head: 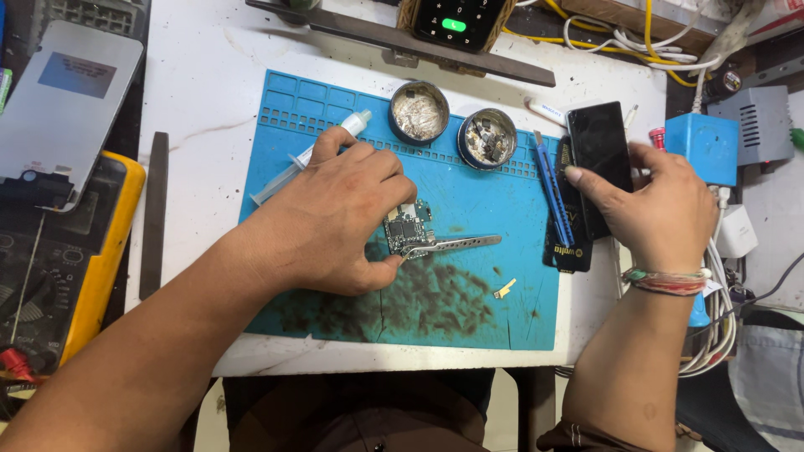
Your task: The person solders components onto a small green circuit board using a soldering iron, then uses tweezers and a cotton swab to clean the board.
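My left hand [339, 216] rests on a blue work mat [469, 310], pinching metal tweezers [456, 243] that lie against a small green circuit board [405, 228]. A syringe [311, 153] with a white tip lies under and behind this hand. At the mat's right edge my right hand [666, 201] grips a black phone [600, 151], tilted upright, with fingers along its side. A wrist thread band sits on the right arm.
Two round tins [419, 111] [487, 138] with debris stand at the mat's back. A blue tool [553, 180] and a small gold part [504, 289] lie on the mat. A blue box [702, 144], cables [716, 326] and a grey adapter crowd the right; a multimeter [100, 268] and phone panel [63, 105] sit left.
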